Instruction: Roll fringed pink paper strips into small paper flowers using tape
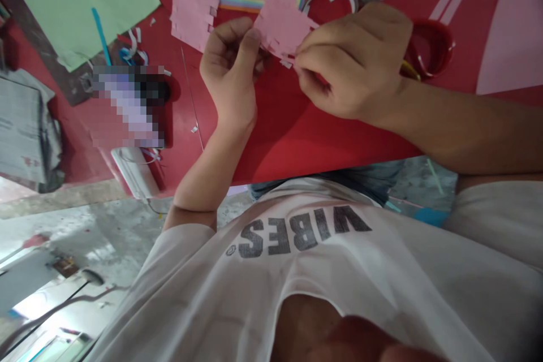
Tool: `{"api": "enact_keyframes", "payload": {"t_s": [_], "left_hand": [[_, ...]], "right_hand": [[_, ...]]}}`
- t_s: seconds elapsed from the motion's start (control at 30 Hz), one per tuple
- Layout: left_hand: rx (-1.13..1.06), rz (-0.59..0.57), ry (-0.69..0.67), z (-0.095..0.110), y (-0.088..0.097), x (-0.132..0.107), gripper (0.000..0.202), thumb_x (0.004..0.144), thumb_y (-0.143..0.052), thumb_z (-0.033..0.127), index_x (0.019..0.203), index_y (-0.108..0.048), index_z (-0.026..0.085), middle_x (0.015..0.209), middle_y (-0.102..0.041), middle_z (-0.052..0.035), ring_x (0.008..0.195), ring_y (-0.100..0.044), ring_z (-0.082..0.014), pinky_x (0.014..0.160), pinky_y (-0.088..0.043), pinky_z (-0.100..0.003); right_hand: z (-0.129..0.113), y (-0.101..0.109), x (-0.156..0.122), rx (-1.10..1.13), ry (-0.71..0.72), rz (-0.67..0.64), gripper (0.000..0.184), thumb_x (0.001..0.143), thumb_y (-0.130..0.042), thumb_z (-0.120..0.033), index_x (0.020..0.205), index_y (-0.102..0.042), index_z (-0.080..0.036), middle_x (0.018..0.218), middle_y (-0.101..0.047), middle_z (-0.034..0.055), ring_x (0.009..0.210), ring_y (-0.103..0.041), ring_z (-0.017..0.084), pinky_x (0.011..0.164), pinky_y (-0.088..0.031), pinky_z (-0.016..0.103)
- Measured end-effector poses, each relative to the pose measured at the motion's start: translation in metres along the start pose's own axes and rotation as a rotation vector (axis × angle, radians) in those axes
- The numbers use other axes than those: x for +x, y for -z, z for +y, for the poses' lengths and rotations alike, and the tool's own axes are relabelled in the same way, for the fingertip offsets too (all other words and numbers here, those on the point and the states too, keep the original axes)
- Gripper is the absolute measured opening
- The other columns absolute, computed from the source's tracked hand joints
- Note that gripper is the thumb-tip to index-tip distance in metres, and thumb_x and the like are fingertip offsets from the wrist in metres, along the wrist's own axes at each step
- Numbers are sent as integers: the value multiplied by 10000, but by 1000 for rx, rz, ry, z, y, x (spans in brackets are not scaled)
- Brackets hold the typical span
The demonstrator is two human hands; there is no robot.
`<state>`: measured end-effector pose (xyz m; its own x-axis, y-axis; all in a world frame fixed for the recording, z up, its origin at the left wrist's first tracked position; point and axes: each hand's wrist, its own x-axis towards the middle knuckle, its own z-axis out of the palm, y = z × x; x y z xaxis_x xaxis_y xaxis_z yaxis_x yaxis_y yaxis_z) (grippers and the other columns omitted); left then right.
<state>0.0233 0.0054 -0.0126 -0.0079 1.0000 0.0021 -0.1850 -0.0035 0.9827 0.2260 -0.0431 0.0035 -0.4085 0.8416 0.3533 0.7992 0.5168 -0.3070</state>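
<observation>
My left hand (229, 68) is curled, its thumb and fingers pinching the left edge of a small pink paper piece (280, 31) with slits cut into it. On the paper's lower right edge, my right hand (352, 62) pinches a narrow flap with its fingertips. Both hands hold the paper just above the red tabletop (288, 130). Red-handled scissors (428, 48) lie on the table behind my right hand, partly hidden by it.
A green sheet (80, 0) lies at the far left with a blue strip (100, 34) on it. Pink sheets (190, 11) and rainbow-coloured strips (237, 0) lie beyond my hands. Paper scraps are scattered about. My white shirt (322, 271) fills the bottom.
</observation>
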Motion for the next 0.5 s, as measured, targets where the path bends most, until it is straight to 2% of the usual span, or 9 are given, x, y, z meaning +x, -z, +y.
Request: {"api": "enact_keyframes", "payload": {"t_s": [0.2,0.33,0.5], "left_hand": [[-12,6,8,1,-2,-2,44,933,-696,243,938,-665,275,827,-610,6,650,-539,-98,606,-473,-236],[1,13,33,2,-2,-3,32,956,-660,243,966,-638,265,828,-592,16,653,-546,-98,633,-491,-238],[-75,6,3,0,-3,-2,43,938,-676,218,946,-660,257,807,-587,16,638,-540,-100,605,-464,-248]], "right_hand": [[-1,3,2,59,-50,-63,319,1081,-347,-421,1220,-622,-338,1308,-705,-22,1117,-663,237,914,-412,462],[-4,3,6,86,-63,-110,319,1069,-370,-470,1190,-636,-342,1273,-726,-29,1053,-669,220,896,-417,446],[-3,0,6,166,-100,-123,378,1078,-316,-450,1128,-657,-296,1108,-765,16,939,-657,219,889,-432,457]]}}
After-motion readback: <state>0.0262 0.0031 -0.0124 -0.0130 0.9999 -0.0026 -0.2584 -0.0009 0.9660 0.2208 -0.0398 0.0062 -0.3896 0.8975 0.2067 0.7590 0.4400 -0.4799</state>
